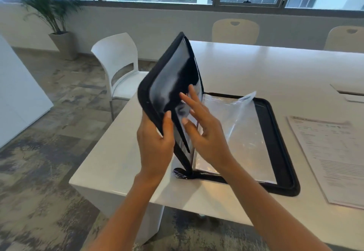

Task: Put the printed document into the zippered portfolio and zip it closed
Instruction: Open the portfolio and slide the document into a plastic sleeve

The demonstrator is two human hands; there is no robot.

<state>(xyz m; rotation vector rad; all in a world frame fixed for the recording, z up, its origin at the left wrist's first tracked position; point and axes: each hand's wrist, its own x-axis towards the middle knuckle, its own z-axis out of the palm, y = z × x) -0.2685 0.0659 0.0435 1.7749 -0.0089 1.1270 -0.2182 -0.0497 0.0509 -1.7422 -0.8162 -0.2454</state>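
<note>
A black zippered portfolio (275, 132) lies open at the near left corner of the white table (256, 69). Its left cover (165, 77) stands raised almost upright. My left hand (155, 138) grips the lower edge of that cover, thumb on the inside. My right hand (204, 130) has its fingers spread against the clear plastic sleeves (236, 132) inside, touching them near the spine. One sleeve's corner curls up. The printed document (331, 158), a white sheet with dense text, lies flat on the table to the right of the portfolio.
A white chair (118, 65) stands at the table's left end, and two beige chairs (235, 31) stand on the far side. A potted palm (59, 34) is by the window wall. A cable slot (350, 93) is set into the tabletop at the right.
</note>
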